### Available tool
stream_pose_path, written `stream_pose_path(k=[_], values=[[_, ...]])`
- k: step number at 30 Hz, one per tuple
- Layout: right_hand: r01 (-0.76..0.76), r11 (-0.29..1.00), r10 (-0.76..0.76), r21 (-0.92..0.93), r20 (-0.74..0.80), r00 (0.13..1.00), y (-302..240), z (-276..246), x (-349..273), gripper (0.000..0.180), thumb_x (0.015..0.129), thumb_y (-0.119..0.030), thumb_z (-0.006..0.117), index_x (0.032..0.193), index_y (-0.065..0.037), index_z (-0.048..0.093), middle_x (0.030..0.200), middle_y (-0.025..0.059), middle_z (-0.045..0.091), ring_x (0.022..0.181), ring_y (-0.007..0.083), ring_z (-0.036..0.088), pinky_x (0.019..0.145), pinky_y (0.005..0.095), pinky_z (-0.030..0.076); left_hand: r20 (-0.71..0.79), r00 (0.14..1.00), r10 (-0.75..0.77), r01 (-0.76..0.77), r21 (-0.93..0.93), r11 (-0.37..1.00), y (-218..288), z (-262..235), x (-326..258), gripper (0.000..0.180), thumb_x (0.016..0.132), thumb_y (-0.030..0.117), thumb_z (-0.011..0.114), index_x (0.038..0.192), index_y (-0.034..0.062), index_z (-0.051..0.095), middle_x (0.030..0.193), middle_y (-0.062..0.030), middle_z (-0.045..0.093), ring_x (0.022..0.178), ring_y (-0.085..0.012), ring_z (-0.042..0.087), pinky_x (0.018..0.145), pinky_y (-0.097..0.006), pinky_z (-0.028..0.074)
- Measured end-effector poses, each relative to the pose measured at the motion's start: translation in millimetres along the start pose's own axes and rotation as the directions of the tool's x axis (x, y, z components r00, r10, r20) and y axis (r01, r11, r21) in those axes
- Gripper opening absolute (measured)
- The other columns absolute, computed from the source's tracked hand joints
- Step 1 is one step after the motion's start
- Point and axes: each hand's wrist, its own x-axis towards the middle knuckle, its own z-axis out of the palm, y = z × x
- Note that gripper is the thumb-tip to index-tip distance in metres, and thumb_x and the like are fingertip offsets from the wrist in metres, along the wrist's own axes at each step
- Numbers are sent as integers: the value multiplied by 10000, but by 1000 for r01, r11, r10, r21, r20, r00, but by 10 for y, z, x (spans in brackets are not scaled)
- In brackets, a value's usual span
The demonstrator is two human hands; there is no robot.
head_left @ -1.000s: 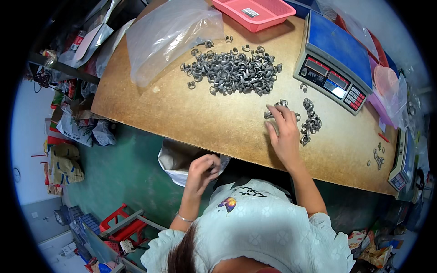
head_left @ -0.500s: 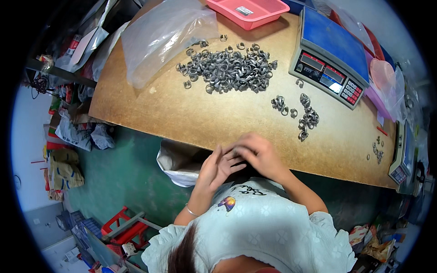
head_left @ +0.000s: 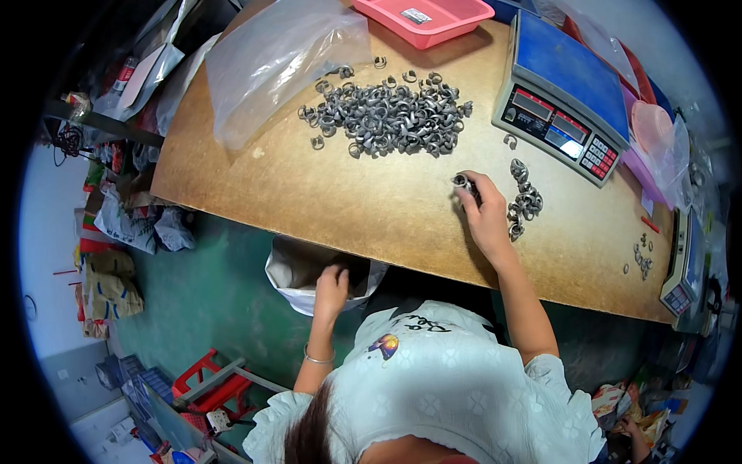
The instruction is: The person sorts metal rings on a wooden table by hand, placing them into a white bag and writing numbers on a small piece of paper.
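My right hand rests on the table with its fingers curled round a small cluster of grey metal rings; part of the cluster is hidden under the fingers. Just right of that hand lies another group of rings. Over the mouth of a white sack, below the table's front edge, hangs my left hand. Its fingers are curled and slightly blurred, and whatever they may hold cannot be made out. A large pile of similar open-ended rings lies farther back on the table.
A digital scale with a blue top stands at the right rear. A pink tray and a clear plastic bag are at the back. Small rings lie near a second scale. The wooden table's edge runs before me.
My hands were together at the table's front edge and have parted. The right went forward and right onto the small ring cluster; the left dropped back and left over the sack.
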Motion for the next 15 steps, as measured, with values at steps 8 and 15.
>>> stream_pose_path(k=[8, 15], values=[[-618, 101, 295, 780, 569, 767, -95, -218, -34, 248, 927, -129, 403, 1083, 39, 496, 909, 109, 575, 725, 164, 547, 613, 258, 446, 445, 855, 265, 194, -750, 632, 1383, -454, 119, 230, 887, 91, 492, 1079, -27, 536, 886, -56, 605, 778, -127, 554, 659, -249, 450], [-682, 325, 165, 655, 671, 723, -292, -250, -173, 394, 857, -13, 435, 1241, 61, 393, 1103, 132, 546, 906, 203, 575, 762, 321, 485, 69, 933, 353, -158, -803, 575, 1957, -151, 613, 315, 864, 35, 516, 1170, -27, 473, 1120, -103, 518, 968, -167, 551, 823, -275, 458]])
